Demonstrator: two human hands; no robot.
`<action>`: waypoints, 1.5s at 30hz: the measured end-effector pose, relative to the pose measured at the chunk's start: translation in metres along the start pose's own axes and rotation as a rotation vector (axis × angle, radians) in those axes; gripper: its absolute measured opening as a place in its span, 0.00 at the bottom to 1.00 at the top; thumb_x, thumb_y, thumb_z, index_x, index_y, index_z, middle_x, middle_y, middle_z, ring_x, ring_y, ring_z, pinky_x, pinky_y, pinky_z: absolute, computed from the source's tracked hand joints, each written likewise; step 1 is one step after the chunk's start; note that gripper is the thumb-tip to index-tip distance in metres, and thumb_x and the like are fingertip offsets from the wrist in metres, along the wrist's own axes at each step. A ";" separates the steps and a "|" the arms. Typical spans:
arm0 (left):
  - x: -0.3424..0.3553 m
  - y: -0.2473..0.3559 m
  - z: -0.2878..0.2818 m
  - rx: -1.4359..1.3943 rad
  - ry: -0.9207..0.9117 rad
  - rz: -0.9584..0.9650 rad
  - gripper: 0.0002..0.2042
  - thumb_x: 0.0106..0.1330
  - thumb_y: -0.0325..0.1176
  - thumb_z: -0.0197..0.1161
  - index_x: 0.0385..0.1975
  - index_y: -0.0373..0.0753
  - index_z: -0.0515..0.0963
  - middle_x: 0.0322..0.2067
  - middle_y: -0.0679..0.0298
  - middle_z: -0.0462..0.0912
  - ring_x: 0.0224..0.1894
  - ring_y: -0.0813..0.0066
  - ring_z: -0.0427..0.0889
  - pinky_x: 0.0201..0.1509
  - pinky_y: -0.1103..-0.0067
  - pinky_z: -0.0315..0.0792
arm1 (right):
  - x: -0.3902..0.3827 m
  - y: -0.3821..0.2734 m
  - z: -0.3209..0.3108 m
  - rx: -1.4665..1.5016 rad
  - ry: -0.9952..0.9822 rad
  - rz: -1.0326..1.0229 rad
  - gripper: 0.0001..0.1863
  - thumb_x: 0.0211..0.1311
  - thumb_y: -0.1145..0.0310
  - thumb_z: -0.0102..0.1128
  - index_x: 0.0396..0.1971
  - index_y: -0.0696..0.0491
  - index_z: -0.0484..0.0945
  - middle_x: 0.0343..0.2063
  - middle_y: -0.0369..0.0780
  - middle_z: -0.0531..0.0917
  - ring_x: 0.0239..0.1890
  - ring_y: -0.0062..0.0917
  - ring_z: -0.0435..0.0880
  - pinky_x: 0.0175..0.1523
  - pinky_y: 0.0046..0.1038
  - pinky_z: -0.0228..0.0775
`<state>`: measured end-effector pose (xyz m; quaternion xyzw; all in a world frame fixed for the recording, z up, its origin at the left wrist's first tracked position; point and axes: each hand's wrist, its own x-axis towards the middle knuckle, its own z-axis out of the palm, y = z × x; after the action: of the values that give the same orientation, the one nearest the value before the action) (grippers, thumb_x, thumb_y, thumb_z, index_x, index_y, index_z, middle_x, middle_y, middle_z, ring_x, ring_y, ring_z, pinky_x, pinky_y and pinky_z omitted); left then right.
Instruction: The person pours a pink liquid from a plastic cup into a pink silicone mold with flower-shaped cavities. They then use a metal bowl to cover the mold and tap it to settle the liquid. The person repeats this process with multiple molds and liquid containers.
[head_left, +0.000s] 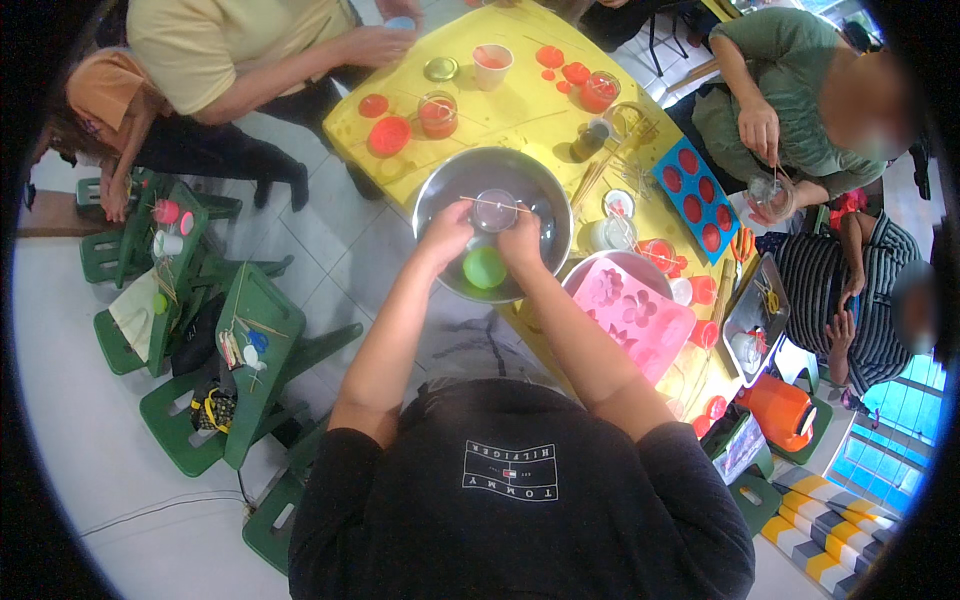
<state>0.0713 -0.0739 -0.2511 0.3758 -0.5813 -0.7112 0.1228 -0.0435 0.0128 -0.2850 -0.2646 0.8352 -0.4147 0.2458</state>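
Over a wide steel bowl (pixel 428 185), a small clear jar (pixel 494 211) sits between my hands, with a thin wooden stick (pixel 512 206) lying across its mouth. My left hand (pixel 446 238) closes on the jar's left side. On its right side are the bent fingers of my right hand (pixel 521 242). A light green round cup (pixel 485 268) is in the bowl just below the jar, between my wrists. Whether the jar touches the bowl's bottom I cannot tell.
The yellow-covered table (pixel 490 115) bears red-filled jars (pixel 438 115), a white cup (pixel 492 67), a blue mould (pixel 695 200) and a pink flower mould (pixel 635 320) beside my right arm. People stand around; one at right stirs a glass jar (pixel 771 197). Green chairs (pixel 265 340) stand left.
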 end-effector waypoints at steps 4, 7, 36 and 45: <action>-0.001 -0.001 0.000 -0.004 -0.024 -0.024 0.24 0.52 0.16 0.46 0.54 0.29 0.65 0.52 0.56 0.71 0.56 0.71 0.67 0.59 0.79 0.59 | 0.008 0.013 0.002 0.082 -0.080 0.085 0.28 0.42 0.79 0.49 0.51 0.61 0.67 0.49 0.57 0.68 0.55 0.48 0.65 0.61 0.38 0.55; 0.000 -0.004 -0.002 0.019 -0.017 -0.041 0.24 0.54 0.18 0.48 0.55 0.29 0.64 0.54 0.55 0.69 0.58 0.71 0.66 0.60 0.79 0.59 | 0.004 0.012 0.000 0.101 -0.079 0.127 0.28 0.42 0.79 0.48 0.51 0.60 0.68 0.50 0.55 0.68 0.55 0.46 0.65 0.61 0.37 0.55; -0.098 0.048 -0.014 0.464 0.536 0.339 0.05 0.53 0.28 0.64 0.23 0.33 0.76 0.24 0.56 0.78 0.25 0.66 0.79 0.30 0.74 0.72 | -0.069 -0.041 -0.080 -0.078 0.041 -0.182 0.23 0.47 0.80 0.47 0.48 0.59 0.72 0.38 0.53 0.78 0.42 0.38 0.80 0.47 0.30 0.71; -0.146 0.016 -0.064 0.963 0.681 0.153 0.13 0.54 0.36 0.58 0.13 0.36 0.71 0.14 0.54 0.74 0.19 0.55 0.74 0.24 0.68 0.67 | -0.149 -0.086 -0.110 0.032 -0.250 -0.180 0.11 0.51 0.71 0.59 0.36 0.54 0.80 0.27 0.46 0.82 0.29 0.34 0.83 0.37 0.29 0.74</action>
<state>0.2105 -0.0361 -0.1823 0.5533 -0.7918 -0.1960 0.1690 0.0178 0.1261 -0.1268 -0.3840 0.7642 -0.4123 0.3138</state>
